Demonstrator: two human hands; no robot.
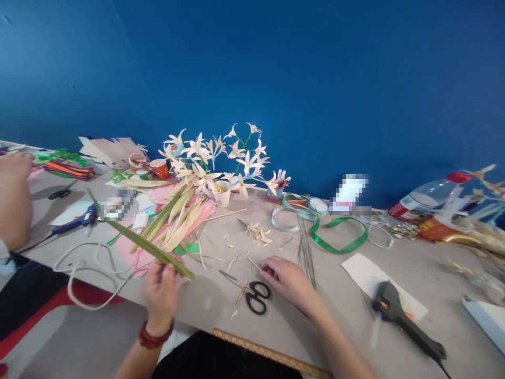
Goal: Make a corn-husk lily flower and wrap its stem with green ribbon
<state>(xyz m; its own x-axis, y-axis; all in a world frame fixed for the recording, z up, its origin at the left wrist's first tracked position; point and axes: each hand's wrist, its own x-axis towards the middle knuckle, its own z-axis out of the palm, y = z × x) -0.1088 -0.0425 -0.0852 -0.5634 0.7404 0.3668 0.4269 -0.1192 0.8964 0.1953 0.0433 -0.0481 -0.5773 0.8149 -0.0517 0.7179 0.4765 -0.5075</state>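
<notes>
1. Head view: your left hand [162, 289] pinches a long green leaf strip [138, 240] near its lower end, between thumb and fingers, raised over the near edge of the table [339, 300].
2. Your right hand [288, 281] rests on the tabletop with fingers curled; a thin pale stick [253, 264] shows at its fingertips, but you cannot tell whether it is gripped or only touched.
3. The step in hand appears to be handling that single strip. Moving it would call for a light pinch, since it looks thin and bendable, and for keeping its far end clear of the loose husk bundle [173, 216] beneath.
4. Count two pairs of scissors: the black-handled scissors [258, 298] just beside your right hand, and the far scissors [59, 194] well to the left.
5. Count two glue guns: the black glue gun [410, 323] on your right, the blue glue gun [74, 223] on your left.
6. Count one green ribbon [343, 248] and one bottle [426, 196]. The white flowers [248, 162] number more than ten, too overlapped for you to count exactly.
7. One other person's arm [13, 200] shows at far left.
</notes>
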